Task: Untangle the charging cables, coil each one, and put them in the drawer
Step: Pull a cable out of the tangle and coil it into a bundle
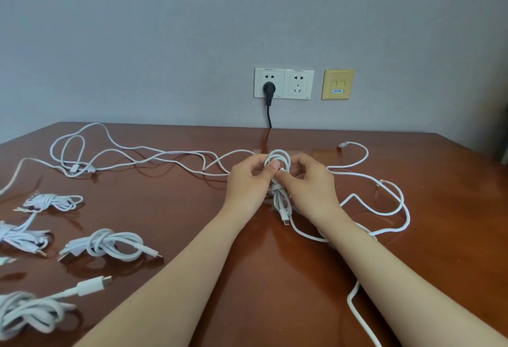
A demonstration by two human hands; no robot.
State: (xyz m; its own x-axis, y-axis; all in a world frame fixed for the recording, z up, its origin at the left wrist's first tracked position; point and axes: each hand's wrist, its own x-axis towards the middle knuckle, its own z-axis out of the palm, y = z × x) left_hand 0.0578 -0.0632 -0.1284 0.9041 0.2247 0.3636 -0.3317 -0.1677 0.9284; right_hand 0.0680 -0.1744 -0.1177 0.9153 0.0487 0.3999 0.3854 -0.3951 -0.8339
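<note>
Your left hand (248, 175) and right hand (310, 181) meet above the middle of the brown table (439, 181), both gripping the same white cable coil (279, 158). Your left thumb (273, 166) presses on the front of the loops while the other fingers curl behind them. Your right thumb (288, 180) comes in from the other side at the wrapped waist, the rest of that hand curled behind the loops. Whether the right fingertips pinch a strand or the plug itself is hard to tell, since the hands cover that spot. Below your hands the coil's tail hangs down to a connector (286, 220) just above the tabletop. A loose white cable (154, 155) sprawls in open loops from your left hand toward the far left corner, and a thicker white cable (395, 201) wanders to the right of your right hand and passes under that forearm. On the near left lie four tied cables, apart from one another: a small bundle (52, 201), a flat bundle (19, 234), a thick-looped bundle (105, 243) and a large bundle (24, 313). On the wall behind, a black plug (268, 89) sits in a double socket (298, 84), with a yellow faceplate (337, 84) just beside it.
</note>
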